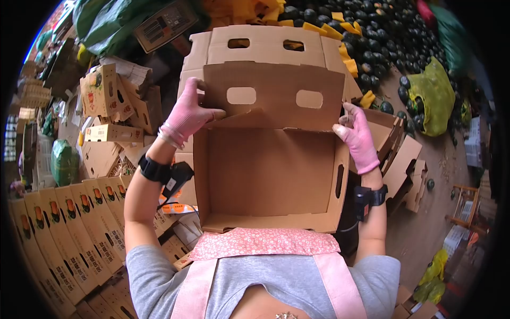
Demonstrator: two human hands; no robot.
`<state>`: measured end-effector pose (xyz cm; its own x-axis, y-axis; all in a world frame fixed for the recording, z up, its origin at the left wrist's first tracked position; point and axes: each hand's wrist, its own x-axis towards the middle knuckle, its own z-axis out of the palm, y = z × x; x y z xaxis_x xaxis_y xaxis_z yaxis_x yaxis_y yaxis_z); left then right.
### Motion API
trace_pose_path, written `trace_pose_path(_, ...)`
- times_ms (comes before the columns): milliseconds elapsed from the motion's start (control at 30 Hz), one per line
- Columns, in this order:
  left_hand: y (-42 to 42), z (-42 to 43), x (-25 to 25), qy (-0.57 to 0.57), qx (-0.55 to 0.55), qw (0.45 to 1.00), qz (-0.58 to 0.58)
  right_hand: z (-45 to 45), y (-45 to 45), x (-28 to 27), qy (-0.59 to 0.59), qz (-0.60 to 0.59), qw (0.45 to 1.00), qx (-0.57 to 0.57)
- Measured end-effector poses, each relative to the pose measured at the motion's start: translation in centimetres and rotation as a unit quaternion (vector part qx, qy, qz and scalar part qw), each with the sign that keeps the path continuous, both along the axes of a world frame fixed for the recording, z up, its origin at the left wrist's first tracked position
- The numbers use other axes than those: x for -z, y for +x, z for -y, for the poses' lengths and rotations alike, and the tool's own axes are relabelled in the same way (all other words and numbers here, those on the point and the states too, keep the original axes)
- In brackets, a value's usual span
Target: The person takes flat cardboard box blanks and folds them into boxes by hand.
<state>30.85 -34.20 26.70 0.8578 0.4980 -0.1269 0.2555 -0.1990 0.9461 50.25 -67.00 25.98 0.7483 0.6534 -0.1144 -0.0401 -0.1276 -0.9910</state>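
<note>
An open cardboard box (271, 173) lies in front of my body, its inside facing up. At its far side stands a cardboard flap (276, 80) with two oval cut-outs. My left hand (190, 109), in a pink glove, grips the flap's left edge between thumb and fingers. My right hand (358, 135), gloved too, pinches the right end of the flap near the box corner. Behind the flap is another cardboard panel (265, 37) with two smaller holes.
Printed flat cartons (69, 228) stand in rows at the lower left. Folded boxes (109, 95) pile up at the left. Dark green round produce (372, 32) covers the floor at the upper right, near a yellow-green net sack (438, 98).
</note>
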Motion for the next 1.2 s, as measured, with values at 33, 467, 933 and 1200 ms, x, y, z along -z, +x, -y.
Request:
trace_pose_path(33, 0.3, -0.6, 0.0, 0.033, 0.016, 0.998, -0.042, 0.2, 0.1, 0.2, 0.000, -0.001, 1.000, -0.001)
trace_pose_path(467, -1.9, -6.9, -2.7, 0.466, -0.250, 0.845, -0.077, 1.1, 2.7, 1.8, -0.020, -0.009, 0.996, -0.088)
trace_pose_path(933, -2.7, 2.7, -0.1, 0.078, 0.127, 0.985, 0.082, 1.6, 0.3, 1.1, 0.107, 0.067, 0.991, 0.049)
trace_pose_path(1200, -3.5, 3.9, 1.5, 0.140, -0.113, 0.978, 0.111, 1.6, -1.1, -1.4, 0.109, 0.029, 0.993, 0.037)
